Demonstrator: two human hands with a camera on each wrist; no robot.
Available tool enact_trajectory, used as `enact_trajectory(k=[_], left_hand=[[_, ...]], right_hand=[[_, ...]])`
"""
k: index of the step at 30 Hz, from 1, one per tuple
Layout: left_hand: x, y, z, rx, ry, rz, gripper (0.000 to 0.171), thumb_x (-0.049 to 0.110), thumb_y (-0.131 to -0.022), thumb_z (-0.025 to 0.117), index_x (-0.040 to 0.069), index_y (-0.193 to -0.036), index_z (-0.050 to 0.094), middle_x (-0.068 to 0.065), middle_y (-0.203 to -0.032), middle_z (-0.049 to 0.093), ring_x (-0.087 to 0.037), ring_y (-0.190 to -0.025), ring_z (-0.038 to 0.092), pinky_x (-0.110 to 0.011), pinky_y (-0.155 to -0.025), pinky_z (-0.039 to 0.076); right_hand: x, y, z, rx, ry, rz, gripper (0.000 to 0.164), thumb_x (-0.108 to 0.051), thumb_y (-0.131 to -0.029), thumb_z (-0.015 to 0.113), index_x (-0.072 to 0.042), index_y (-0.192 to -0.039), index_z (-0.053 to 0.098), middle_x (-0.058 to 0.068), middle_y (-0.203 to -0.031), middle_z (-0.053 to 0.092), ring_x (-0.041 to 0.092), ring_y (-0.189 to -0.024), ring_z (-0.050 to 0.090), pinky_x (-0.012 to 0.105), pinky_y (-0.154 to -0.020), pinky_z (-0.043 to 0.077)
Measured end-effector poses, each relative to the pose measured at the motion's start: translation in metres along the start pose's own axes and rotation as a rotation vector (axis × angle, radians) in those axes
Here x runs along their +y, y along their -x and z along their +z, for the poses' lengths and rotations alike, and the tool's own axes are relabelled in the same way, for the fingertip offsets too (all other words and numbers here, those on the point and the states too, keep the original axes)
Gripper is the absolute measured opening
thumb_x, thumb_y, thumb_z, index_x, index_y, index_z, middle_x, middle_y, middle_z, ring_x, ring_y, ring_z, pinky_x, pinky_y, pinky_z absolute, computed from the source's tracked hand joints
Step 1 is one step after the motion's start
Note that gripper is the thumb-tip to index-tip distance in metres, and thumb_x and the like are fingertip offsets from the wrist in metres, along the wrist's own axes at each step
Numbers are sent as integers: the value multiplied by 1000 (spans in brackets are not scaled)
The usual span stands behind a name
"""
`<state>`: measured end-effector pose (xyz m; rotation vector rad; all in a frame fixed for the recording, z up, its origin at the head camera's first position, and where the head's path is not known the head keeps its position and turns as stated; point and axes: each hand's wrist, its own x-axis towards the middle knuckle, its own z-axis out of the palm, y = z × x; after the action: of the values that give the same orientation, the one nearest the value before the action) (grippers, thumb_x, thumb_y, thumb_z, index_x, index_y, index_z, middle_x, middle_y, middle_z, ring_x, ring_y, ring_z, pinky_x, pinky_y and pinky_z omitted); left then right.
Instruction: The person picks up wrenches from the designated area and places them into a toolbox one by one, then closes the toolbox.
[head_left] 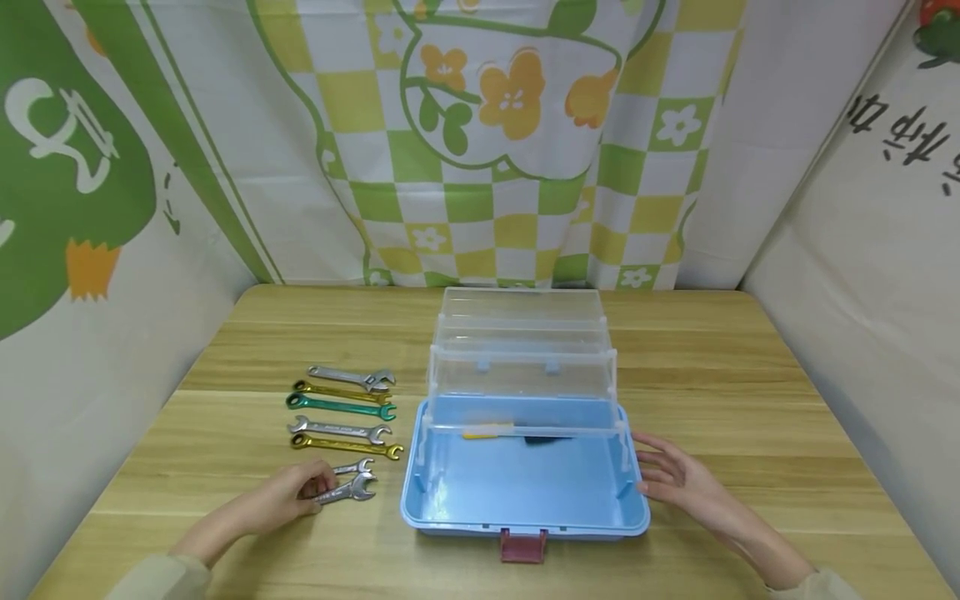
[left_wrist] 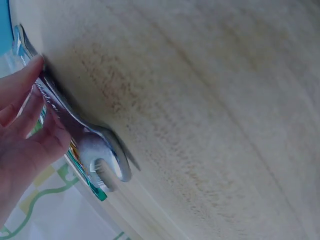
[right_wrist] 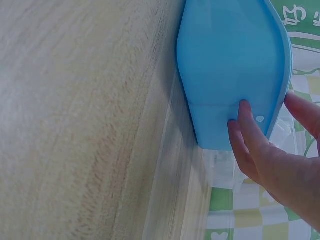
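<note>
Left of the blue toolbox (head_left: 525, 531), my left hand (head_left: 281, 496) pinches a silver open-end wrench (head_left: 354, 488) by its shaft, low over the wooden table. The left wrist view shows the thumb and fingers on either side of that wrench (left_wrist: 95, 142). Just beyond it lies a smaller silver wrench (head_left: 358, 467), partly hidden by the hand. My right hand (head_left: 686, 479) is at the toolbox's right side, its fingers loosely extended. In the right wrist view, fingertips (right_wrist: 244, 107) touch the blue side wall (right_wrist: 230, 65).
Further back on the left lie a gold wrench (head_left: 348, 447), a silver wrench (head_left: 341, 429), a green wrench (head_left: 341, 407), another gold wrench (head_left: 341, 392) and an adjustable wrench (head_left: 348, 377). Clear tiered trays (head_left: 522, 333) stand raised behind the toolbox. Yellow and black items (head_left: 487, 431) lie inside it.
</note>
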<state>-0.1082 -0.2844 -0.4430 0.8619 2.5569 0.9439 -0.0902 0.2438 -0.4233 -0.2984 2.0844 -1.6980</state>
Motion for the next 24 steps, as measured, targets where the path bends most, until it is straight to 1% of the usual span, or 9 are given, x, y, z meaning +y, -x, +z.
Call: enact_trajectory(k=[4,7,10,13,16,19,21,24], left_hand=[[-1,0,-4,-19,85,-17,18,1,-72,64,4,-88,57,3,-78,56,-5,-70,51,-22,-61,46],[0,0,-6,-17,101,-38,16,5,-73,65,4,-87,60,2,-78,58,-4,-71,52,-22,-63,47],[0,-1,-7,-13,121,-57,14,6,-73,66,3,-87,62,2,-78,60,-4,-71,53,-22,-63,47],[2,-1,-10,-10,150,-54,14,4,-75,64,0,-88,63,0,-78,61,-4,-69,54,-22,-60,47],[7,-3,-15,-4,170,-57,15,5,-77,64,-3,-90,63,-5,-80,62,-3,-68,53,-22,-58,47],[16,-6,-23,-5,176,-87,18,8,-79,63,-4,-92,63,-8,-82,62,-2,-68,52,-22,-57,46],[22,-8,-28,-4,168,-96,19,9,-79,62,-4,-93,63,-8,-82,63,-3,-68,52,-22,-57,46],[31,-11,-34,11,149,-66,19,8,-80,62,-5,-94,63,-6,-78,63,-2,-64,50,-21,-54,44]], right_hand=[[-1,0,0,-3,0,6,67,-11,-87,54,3,-138,13,35,-133,25,45,-117,36,35,-88,44],[-1,0,0,-6,-2,7,67,-11,-87,54,3,-138,13,35,-133,25,45,-117,36,35,-88,44],[-1,0,0,-6,-5,4,67,-10,-87,54,3,-138,13,36,-132,25,45,-116,36,34,-87,44],[0,-1,0,-2,-4,-2,67,-10,-87,54,4,-138,13,36,-132,26,45,-116,37,32,-87,44],[0,-1,-1,0,-3,-5,67,-10,-87,55,4,-138,14,36,-132,26,45,-116,38,31,-87,44],[0,-1,-1,-1,-4,-5,67,-10,-87,55,3,-138,14,36,-132,26,45,-116,37,32,-87,44],[1,-1,-2,0,-4,-1,67,-10,-87,55,3,-138,14,35,-133,26,44,-116,37,34,-88,43],[2,-1,-1,0,-8,4,67,-10,-87,55,2,-138,14,34,-133,26,44,-117,36,37,-89,42]])
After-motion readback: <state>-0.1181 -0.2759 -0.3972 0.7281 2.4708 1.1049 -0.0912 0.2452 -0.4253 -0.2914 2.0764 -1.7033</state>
